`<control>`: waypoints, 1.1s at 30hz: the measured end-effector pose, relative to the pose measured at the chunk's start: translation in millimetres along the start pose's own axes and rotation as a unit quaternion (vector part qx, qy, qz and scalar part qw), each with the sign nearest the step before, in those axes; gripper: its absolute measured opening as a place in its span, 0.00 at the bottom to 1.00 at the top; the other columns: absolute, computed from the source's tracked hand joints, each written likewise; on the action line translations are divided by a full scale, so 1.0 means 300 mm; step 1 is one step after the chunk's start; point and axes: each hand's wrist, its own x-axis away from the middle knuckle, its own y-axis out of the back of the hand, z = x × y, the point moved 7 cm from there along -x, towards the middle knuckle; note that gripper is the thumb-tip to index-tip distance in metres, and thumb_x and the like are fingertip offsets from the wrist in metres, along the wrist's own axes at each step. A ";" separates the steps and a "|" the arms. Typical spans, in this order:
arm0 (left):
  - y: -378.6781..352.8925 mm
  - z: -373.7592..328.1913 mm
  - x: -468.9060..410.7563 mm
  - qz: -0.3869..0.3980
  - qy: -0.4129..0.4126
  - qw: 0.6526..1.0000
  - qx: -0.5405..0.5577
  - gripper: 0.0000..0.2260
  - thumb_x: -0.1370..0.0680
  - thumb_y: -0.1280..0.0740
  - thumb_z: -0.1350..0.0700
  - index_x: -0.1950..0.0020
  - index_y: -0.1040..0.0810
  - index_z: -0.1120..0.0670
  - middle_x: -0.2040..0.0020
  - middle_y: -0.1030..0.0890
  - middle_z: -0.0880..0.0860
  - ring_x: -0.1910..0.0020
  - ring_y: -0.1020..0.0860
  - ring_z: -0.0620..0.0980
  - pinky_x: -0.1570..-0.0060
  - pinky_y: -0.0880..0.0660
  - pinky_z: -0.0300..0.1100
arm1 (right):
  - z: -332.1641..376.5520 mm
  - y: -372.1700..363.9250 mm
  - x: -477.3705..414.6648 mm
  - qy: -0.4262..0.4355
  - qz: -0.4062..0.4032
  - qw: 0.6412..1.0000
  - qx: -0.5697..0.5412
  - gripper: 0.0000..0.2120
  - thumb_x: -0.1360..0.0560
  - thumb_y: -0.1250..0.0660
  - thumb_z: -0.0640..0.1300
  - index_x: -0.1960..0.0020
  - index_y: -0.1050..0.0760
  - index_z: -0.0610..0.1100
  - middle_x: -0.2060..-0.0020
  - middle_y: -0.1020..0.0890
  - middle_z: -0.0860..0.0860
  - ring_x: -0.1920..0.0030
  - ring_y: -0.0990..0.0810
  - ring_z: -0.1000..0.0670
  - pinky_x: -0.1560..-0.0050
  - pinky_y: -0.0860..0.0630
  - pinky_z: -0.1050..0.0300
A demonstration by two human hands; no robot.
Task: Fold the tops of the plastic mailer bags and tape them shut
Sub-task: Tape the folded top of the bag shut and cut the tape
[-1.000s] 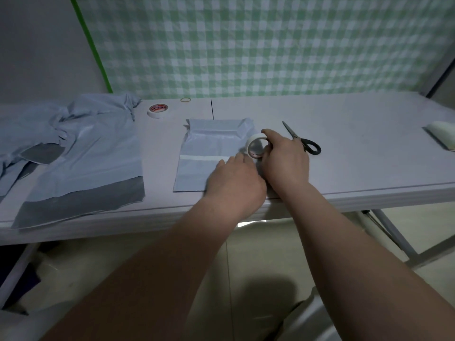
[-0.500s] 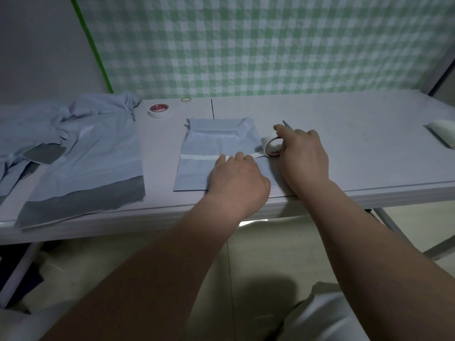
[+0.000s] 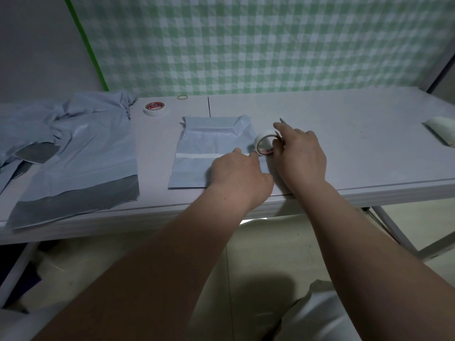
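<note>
1. As the head camera looks down, a folded mailer bag is seen lying flat on the white folding table, near the front edge and in front of the person. Its far end is creased, and a pale strip of tape is stuck across it.
2. The left hand is laid on the right part of the bag, with the fingers stretched forward and pressed down on the tape line. Nothing is gripped by it. The bag's near right corner is hidden beneath it.
3. A tape roll is stood on edge just at the bag's right side and is pinched by the right hand, whose thumb and fingers are curled round its rim. Whether the strip is joined to the roll cannot be told, since that stretch is covered by the left fingertips.
4. Only a blade tip of the scissors is shown beyond the right hand; the rest is blocked by it.
5. A heap of mailer bags is spread over the table's left end, with grey flaps exposed on some of them.
6. A second tape roll is laid flat between the heap and the folded bag, and a rubber band lies by the back edge.
7. A white pad, cut off by the frame, is seen at the far right.
8. A green checked cloth is hung behind the table.
</note>
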 end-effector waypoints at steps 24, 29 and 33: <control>0.001 -0.006 -0.004 0.041 0.002 0.998 -0.038 0.21 0.20 0.51 0.47 0.27 0.38 0.51 0.39 0.29 0.57 0.47 0.31 0.54 0.57 0.38 0.46 | -0.016 0.033 0.007 -0.053 -0.061 0.995 0.061 0.14 0.29 0.40 0.36 0.48 0.22 0.46 0.58 0.26 0.46 0.55 0.36 0.46 0.66 0.40 0.54; -0.061 -0.007 0.018 0.040 0.025 0.999 0.010 0.26 0.19 0.55 0.44 0.22 0.51 0.52 0.24 0.49 0.62 0.26 0.46 0.59 0.32 0.44 0.54 | -0.031 0.024 -0.004 -0.034 -0.034 0.999 0.010 0.22 0.24 0.44 0.35 0.35 0.26 0.51 0.52 0.23 0.44 0.48 0.30 0.41 0.61 0.36 0.53; -0.089 0.000 0.026 0.067 0.032 0.994 0.079 0.28 0.19 0.57 0.42 0.22 0.57 0.51 0.22 0.61 0.58 0.24 0.61 0.61 0.26 0.60 0.57 | -0.026 0.003 -0.011 -0.027 -0.008 0.999 -0.019 0.22 0.23 0.45 0.37 0.32 0.30 0.51 0.51 0.20 0.44 0.47 0.29 0.41 0.57 0.34 0.53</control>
